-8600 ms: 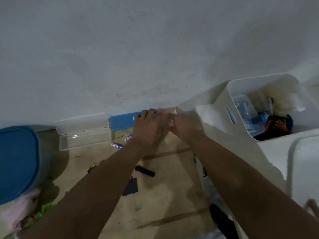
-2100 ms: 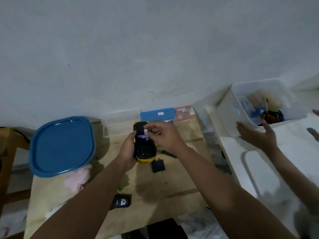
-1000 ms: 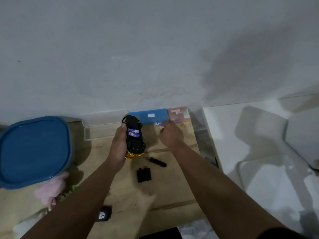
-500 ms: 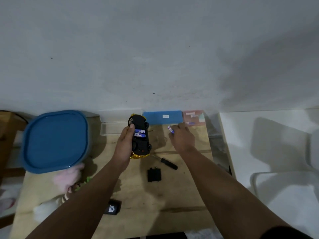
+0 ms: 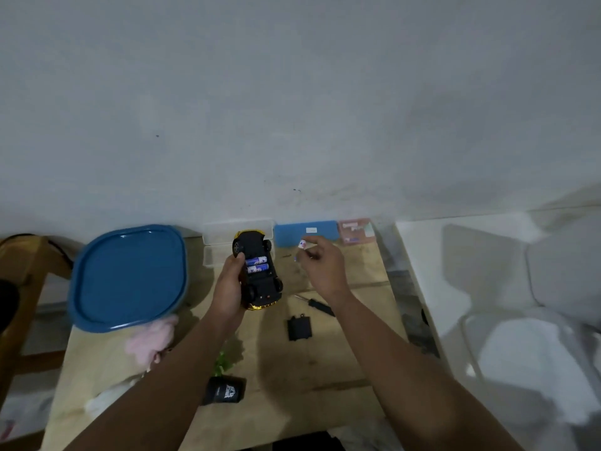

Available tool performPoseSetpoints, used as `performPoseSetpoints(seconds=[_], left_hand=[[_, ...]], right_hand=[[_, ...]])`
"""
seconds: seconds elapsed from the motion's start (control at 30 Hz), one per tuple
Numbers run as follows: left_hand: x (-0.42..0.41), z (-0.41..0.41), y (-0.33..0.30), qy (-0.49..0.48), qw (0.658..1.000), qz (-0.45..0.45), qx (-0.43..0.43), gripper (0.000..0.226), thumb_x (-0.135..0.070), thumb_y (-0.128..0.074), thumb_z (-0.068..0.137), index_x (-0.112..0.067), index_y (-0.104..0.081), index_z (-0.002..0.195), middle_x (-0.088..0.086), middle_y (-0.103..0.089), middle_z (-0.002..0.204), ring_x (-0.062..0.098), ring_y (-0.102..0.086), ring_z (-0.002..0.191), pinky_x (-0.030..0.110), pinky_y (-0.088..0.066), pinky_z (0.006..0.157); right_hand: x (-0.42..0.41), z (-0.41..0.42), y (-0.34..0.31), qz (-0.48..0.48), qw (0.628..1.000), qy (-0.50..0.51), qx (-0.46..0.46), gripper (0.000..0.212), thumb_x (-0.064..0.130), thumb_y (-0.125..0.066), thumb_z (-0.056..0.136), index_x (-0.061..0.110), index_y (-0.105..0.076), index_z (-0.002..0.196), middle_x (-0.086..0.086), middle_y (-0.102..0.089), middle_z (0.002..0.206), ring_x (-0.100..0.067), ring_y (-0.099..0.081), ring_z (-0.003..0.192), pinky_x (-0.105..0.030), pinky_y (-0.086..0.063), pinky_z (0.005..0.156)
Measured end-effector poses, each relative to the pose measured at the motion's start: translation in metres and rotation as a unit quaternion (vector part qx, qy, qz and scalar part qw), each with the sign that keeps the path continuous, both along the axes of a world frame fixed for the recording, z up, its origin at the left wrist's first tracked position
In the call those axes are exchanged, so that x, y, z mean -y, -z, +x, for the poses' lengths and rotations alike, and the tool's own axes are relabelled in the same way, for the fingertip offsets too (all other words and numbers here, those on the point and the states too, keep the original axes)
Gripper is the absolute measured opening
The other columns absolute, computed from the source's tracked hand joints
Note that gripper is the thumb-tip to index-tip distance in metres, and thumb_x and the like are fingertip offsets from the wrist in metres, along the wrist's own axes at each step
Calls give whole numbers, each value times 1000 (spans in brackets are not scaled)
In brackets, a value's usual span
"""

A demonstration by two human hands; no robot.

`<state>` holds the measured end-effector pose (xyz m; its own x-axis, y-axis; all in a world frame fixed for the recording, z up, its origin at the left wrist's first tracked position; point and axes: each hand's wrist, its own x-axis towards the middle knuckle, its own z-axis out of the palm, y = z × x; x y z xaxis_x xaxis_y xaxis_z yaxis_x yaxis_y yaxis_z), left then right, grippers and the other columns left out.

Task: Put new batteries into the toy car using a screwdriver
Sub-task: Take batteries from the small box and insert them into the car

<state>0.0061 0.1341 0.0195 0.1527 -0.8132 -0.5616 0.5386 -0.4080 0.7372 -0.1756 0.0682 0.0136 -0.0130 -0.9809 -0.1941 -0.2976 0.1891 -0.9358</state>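
Toy car (image 5: 258,275) upside down in the left hand (image 5: 228,285), a battery (image 5: 302,244) pinched in the right hand (image 5: 320,267).

Near the table (image 5: 325,359) edge lies a small black pouch (image 5: 224,391). Farther in lie the black battery cover (image 5: 299,327) and the screwdriver (image 5: 317,305). The left hand's fingers curl round the car's side, above the table, and two batteries (image 5: 257,264) sit in its open bottom. The right hand holds its battery up just right of the car, with fingers bent. A big blue lid (image 5: 128,278) is at the left. A blue box (image 5: 305,232) stands by the wall.
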Motion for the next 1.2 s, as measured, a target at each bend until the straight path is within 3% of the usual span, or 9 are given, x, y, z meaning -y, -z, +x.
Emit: performPoseSetpoints(seconds=[0.13,0.3,0.43,0.57,0.77,0.87,1.0,1.1,1.2], left_hand=[[-17,-6,-26,0,1000,-9,-12,29,-33,-41,110,-15,-56,128,11,-69,117,28,-70,98,42,-57,79],[-41,-1,-46,16,999,-33,-18,28,-32,-41,110,-16,-59,125,11,-69,115,27,-69,101,42,-56,82],[-58,2,-60,21,999,-36,-32,26,-32,-42,110,-19,-60,126,9,-70,116,24,-69,100,39,-55,80],[-64,1,-71,37,997,-49,-43,30,-34,-42,110,-19,-57,130,9,-69,116,24,-69,98,38,-53,75],[-63,-3,-69,40,998,-22,-40,47,-47,-42,107,-16,-57,140,15,-68,133,33,-67,119,40,-54,80],[-60,-6,-67,38,998,-13,-40,49,-48,-42,106,-16,-57,141,16,-68,133,32,-70,112,38,-56,76],[-50,-11,-57,23,999,-8,-48,41,-39,-43,108,-13,-56,137,14,-70,111,25,-70,93,37,-56,77],[-43,-12,-43,17,999,32,-38,53,-49,-43,105,-13,-57,142,14,-72,114,26,-70,93,35,-53,70],[-30,-11,-28,3,998,45,-46,54,-52,-44,104,-15,-62,139,14,-71,127,30,-70,106,39,-54,77]], right_hand=[[-43,37,-30,-43,998,-8,42,26,25,-82,83,28,-70,107,4,-76,83,-12,-74,81,-36,-62,78],[-96,59,-45,-102,994,26,-40,29,32,-82,82,30,-70,109,12,-73,83,-1,-69,80,-33,-61,75],[-124,72,-55,-156,981,77,-80,31,35,-80,83,26,-72,112,14,-62,84,-6,-60,76,-36,-57,73],[-136,81,-65,-184,969,125,-113,33,42,-79,81,25,-73,109,12,-57,95,-13,-58,91,-36,-54,79],[-139,81,-68,-193,946,170,-199,36,51,-77,78,29,-75,106,8,-57,100,-17,-56,95,-44,-52,82],[-138,79,-62,-167,944,156,-237,37,55,-68,83,31,-74,110,8,-55,102,-17,-53,97,-46,-50,84],[-138,74,-47,-157,933,71,-314,46,57,-42,94,33,-71,120,7,-49,110,-18,-52,99,-45,-49,85],[-122,62,-38,-129,956,1,-264,47,57,-42,95,29,-74,115,7,-50,111,-15,-55,100,-40,-50,86],[-102,38,-35,-89,991,-25,-99,35,44,-54,100,20,-75,116,5,-53,112,-10,-60,99,-29,-55,86]])
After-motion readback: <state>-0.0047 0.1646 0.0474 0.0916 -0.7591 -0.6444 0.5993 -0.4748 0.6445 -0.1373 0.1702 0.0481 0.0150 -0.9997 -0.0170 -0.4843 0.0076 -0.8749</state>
